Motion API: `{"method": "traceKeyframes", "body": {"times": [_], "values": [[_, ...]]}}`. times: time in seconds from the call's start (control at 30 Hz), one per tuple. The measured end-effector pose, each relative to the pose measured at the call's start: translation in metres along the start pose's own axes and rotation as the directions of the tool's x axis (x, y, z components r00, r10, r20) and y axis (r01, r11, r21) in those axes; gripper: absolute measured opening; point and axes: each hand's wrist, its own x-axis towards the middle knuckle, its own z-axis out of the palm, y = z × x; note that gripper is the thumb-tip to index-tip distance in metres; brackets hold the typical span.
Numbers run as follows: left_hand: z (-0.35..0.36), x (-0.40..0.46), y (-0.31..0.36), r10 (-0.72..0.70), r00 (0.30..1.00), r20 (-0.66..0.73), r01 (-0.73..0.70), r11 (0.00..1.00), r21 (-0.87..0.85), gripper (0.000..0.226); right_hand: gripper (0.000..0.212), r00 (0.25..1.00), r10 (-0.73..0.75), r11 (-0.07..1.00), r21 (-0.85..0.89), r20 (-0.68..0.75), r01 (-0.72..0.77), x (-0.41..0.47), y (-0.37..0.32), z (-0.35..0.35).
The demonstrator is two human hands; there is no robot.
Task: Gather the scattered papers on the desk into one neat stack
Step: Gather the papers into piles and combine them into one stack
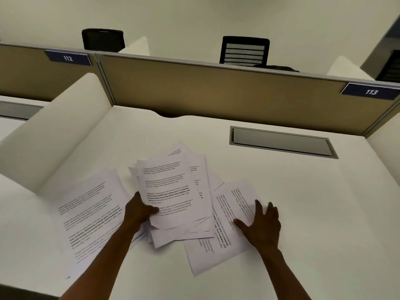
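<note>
Printed white papers lie fanned across the white desk point(303, 213). My left hand point(138, 210) grips the lower left corner of a loose bundle of sheets point(171, 187) in the middle, thumb on top, lifting it slightly off the pile. More sheets point(181, 234) stick out unevenly beneath that bundle. My right hand point(263, 225) rests flat with fingers spread on a tilted sheet point(225, 226) at the right. A separate group of papers point(86, 217) lies at the left, partly under my left forearm.
A white side divider point(54, 139) walls the desk's left. A tan partition point(216, 92) with labels 112 and 113 closes the back. A grey cable-tray lid point(281, 141) is set into the desk at back right. Black chairs point(244, 50) stand beyond.
</note>
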Motion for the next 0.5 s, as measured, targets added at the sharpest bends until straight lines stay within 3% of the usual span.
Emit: {"method": "traceKeyframes", "body": {"times": [0.1, 0.17, 0.27, 0.5], "values": [[0.006, -0.002, 0.005, 0.078, 0.995, -0.068, -0.052, 0.947, 0.317, 0.077, 0.116, 0.997, 0.041, 0.996, -0.080, 0.058, -0.037, 0.003, 0.007, -0.001], [0.009, -0.005, 0.008, 0.112, 0.991, -0.077, -0.069, 0.902, 0.427, 0.080, 0.117, 0.998, 0.035, 0.993, -0.114, 0.043, -0.030, 0.005, 0.010, -0.005], [0.012, -0.007, 0.011, 0.162, 0.985, -0.054, -0.114, 0.856, 0.504, 0.089, 0.119, 0.999, 0.040, 0.992, -0.119, 0.020, -0.037, 0.011, 0.013, -0.013], [0.015, -0.013, 0.016, 0.233, 0.972, 0.008, -0.200, 0.815, 0.543, 0.105, 0.125, 0.990, 0.142, 0.987, 0.081, 0.009, -0.142, 0.024, 0.027, -0.026]]}}
